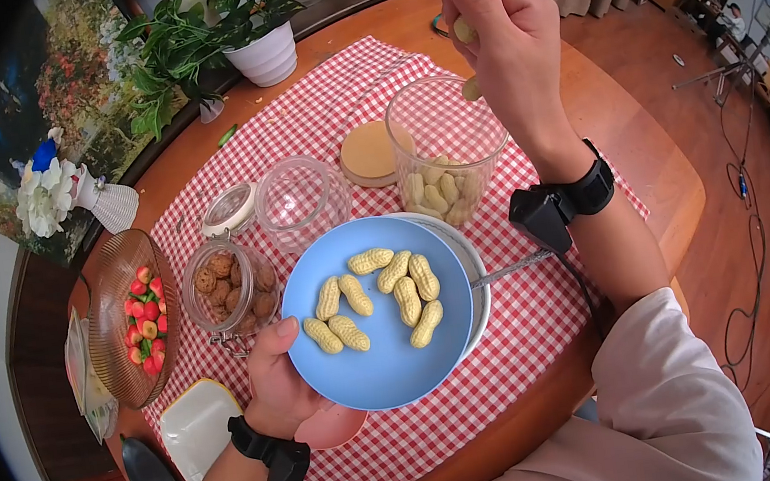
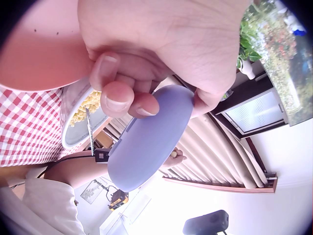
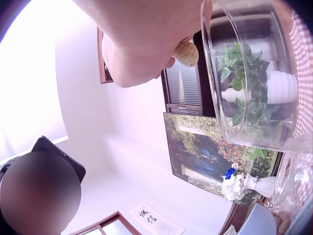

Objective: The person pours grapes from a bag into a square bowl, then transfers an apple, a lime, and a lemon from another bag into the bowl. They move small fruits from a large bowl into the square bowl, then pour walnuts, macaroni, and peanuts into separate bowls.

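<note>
Gripping round blue plate in left hand, ridged tan peanuts in right hand. Could spill peanuts (loose) if tilted.

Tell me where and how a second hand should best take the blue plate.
Probably pinch the blue plate at its bare right rim, coming from the right: the left hand holds the left edge, the peanuts lie inside, and the rim curves up.

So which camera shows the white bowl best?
The left wrist: it shows the bowl with yellow bits inside. The head view shows just some rim past the blue plate. The right wrist view doesn't clearly show it.
</note>
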A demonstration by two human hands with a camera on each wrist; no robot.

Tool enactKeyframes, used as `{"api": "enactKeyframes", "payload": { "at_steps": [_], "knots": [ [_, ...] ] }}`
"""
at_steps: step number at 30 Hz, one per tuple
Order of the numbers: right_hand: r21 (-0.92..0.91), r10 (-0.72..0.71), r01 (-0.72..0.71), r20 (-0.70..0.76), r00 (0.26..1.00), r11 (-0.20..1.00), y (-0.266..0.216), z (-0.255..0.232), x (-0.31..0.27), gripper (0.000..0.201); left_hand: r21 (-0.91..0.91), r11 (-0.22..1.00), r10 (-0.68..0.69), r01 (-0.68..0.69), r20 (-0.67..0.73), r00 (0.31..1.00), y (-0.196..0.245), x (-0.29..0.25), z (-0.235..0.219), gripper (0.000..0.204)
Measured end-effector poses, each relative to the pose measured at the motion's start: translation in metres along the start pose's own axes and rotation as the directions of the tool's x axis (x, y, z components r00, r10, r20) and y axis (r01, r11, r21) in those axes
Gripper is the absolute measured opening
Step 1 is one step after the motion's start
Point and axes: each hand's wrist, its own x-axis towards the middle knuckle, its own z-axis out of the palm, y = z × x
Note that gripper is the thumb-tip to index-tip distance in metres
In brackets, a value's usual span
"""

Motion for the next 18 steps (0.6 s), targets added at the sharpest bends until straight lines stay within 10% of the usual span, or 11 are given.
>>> {"api": "enactKeyframes", "payload": {
  "at_steps": [18],
  "knots": [
    [0.035, 0.008, -0.009, 0.035, 0.999, 0.999, 0.002, 0.0009, 0.0006, 0.043, -0.006, 1.0, 0.006, -0.006, 0.004, 1.0, -0.0004, 0.0005, 0.0008, 0.079]
  ]
}}
